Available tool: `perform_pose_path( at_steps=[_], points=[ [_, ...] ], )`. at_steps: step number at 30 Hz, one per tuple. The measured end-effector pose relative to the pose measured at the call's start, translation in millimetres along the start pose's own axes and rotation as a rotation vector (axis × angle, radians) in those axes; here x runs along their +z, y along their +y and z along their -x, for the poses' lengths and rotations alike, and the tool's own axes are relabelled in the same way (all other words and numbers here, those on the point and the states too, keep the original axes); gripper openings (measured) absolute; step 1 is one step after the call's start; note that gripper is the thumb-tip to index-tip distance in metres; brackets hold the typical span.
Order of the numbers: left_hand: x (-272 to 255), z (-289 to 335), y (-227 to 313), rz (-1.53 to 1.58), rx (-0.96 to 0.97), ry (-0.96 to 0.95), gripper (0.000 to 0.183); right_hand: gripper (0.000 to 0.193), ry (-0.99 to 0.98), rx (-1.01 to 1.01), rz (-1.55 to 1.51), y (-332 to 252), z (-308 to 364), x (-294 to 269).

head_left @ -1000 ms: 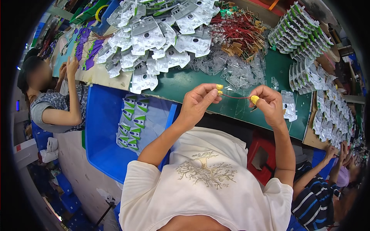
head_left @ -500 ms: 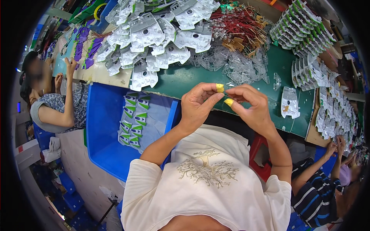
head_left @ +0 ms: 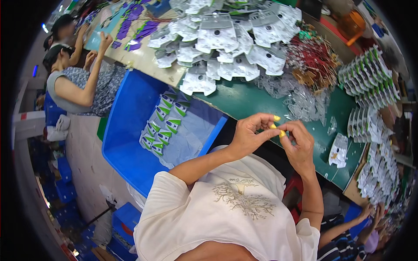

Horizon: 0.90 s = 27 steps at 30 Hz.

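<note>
My left hand (head_left: 254,132) and my right hand (head_left: 298,145) meet at the fingertips just off the near edge of the green table (head_left: 241,102). Both are closed in a pinch, with yellow wraps on some fingertips. Whatever sits between the fingers is too small to make out. Beyond them lies a heap of clear plastic pieces (head_left: 311,104), with red wires (head_left: 314,56) bundled behind it. A single silver plastic shell (head_left: 338,150) rests on the table to the right of my right hand.
Silver shells (head_left: 217,37) form a large pile at the back. Stacked shells with green edges (head_left: 368,76) line the right side. At left, a blue bin (head_left: 124,126) holds green and white pieces (head_left: 173,125). Co-workers sit left (head_left: 69,89) and at lower right (head_left: 344,237).
The view has shifted, so the table and piles appear further right. My fingertips have come closer together, and the left fingers have curled in beside the right ones.
</note>
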<state>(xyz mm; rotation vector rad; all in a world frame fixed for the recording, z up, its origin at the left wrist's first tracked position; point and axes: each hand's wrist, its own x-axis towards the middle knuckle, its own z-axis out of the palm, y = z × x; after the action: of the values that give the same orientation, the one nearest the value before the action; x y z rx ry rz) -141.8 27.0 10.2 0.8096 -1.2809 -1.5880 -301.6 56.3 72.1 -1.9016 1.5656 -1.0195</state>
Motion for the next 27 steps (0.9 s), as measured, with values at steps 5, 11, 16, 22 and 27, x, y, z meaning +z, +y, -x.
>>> perform_pose_path(
  at_steps=[5,11,16,22,27],
  points=[
    [-21,11,2,-0.135,0.006,-0.012,0.027,0.014,-0.13,0.092,-0.225,4,0,14],
    [-63,1,13,0.695,-0.784,-0.314,0.041,0.014,-0.27,0.099,-0.446,7,-12,30],
    [-81,-1,25,0.437,-0.656,-0.174,0.054,0.008,-0.219,-0.007,-0.28,3,-12,44],
    [-147,-6,41,-1.529,0.443,0.313,0.035,0.008,-0.175,0.368,-0.49,22,10,22],
    [-155,-2,38,-1.65,0.372,0.236,0.024,0.01,-0.2,0.335,-0.402,13,24,20]
  ],
)
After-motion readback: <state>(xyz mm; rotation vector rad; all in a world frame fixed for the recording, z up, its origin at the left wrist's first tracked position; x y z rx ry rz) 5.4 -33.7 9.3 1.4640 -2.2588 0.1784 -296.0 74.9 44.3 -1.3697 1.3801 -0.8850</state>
